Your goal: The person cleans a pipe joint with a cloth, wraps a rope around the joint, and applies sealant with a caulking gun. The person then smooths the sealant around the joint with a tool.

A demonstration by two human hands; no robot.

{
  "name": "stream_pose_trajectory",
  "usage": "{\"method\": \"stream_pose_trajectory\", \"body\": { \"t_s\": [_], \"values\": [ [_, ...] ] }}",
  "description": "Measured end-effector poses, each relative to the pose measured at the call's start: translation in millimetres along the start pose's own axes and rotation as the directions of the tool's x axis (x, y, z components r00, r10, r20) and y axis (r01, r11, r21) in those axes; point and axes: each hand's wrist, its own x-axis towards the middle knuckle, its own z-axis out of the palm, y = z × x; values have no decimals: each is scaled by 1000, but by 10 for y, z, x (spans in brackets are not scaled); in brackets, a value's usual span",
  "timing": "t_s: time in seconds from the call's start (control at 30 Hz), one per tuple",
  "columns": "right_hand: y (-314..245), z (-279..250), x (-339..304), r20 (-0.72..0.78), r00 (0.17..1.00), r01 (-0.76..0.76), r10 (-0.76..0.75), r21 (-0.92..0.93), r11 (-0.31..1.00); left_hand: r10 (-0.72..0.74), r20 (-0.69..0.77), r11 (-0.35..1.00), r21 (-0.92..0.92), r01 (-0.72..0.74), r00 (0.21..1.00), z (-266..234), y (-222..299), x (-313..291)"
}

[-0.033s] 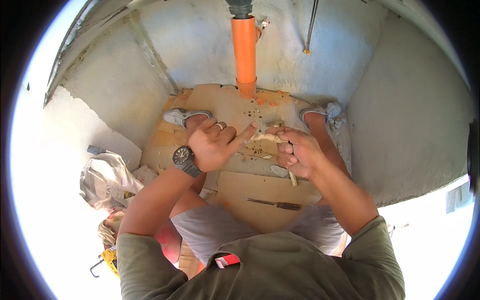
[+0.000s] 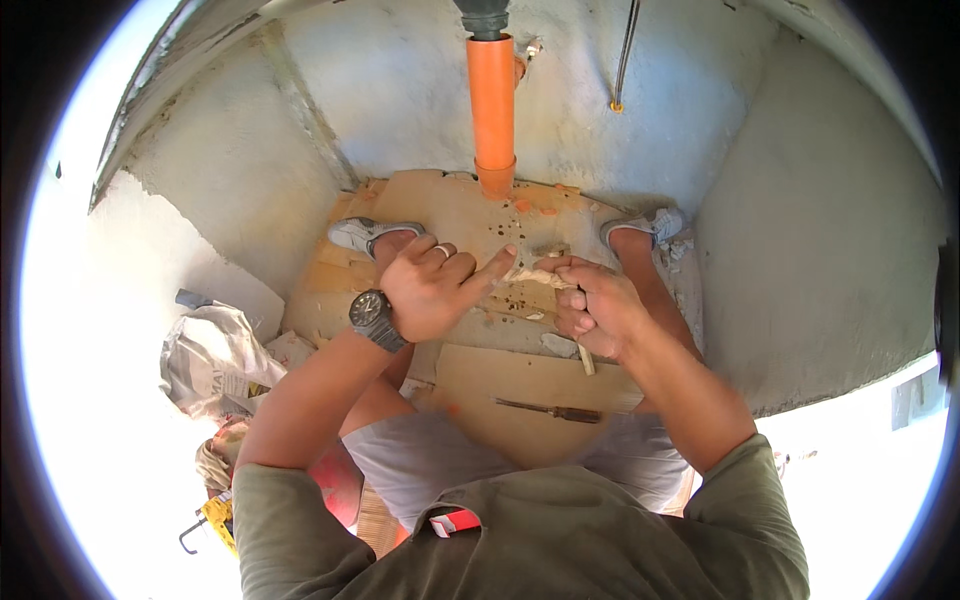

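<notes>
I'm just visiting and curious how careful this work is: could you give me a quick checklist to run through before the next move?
1. Right hand has the pale strand: ok, its fingers are closed on it.
2. Left hand has a firm hold on the strand: cannot tell; the hand is beside its left end, but contact is unclear.
3. Tool clear of both hands: ok, it lies on the cardboard nearer the body.
4. Orange pipe upright: ok, it stands by the back wall.
5. Floor free of debris: not ok, orange bits lie near the pipe's foot.
</notes>
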Motion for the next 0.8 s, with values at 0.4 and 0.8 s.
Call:
{"method": "stream_pose_trajectory", "body": {
  "t_s": [0.4, 0.8],
  "values": [
    [-763, 123, 206, 830, 303, 302, -468, -549, -779, -251, 563, 317, -721, 616, 788, -79, -454, 523],
    [-1512, 343, 469, 474, 556, 266, -683, -880, -394, -477, 247, 521, -694, 497, 844, 102, -1021, 1081]
  ]
}}
